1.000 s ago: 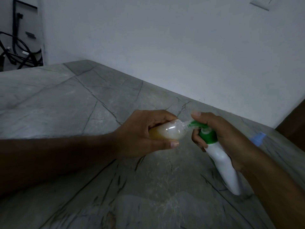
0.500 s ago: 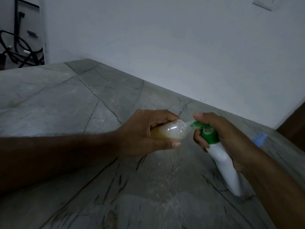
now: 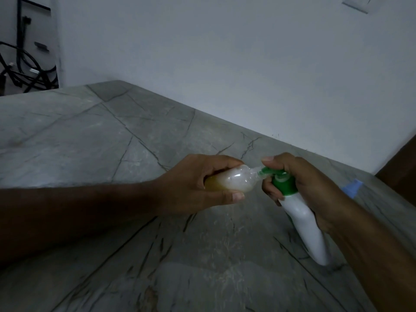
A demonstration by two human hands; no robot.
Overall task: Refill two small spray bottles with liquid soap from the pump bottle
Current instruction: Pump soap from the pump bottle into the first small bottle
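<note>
Barely any change over the last second: both hands drifted slightly up and right in view, left hand (image 3: 198, 183) gripping the spray bottle (image 3: 227, 182), right hand (image 3: 315, 190) holding the pump bottle (image 3: 304, 224) spout at its mouth.

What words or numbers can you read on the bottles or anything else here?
None can be read.
Pump bottle: the white side shows no print.
Small spray bottle: clear, no label showing.
Blue thing on the counter: blurred, no text seen.
</note>
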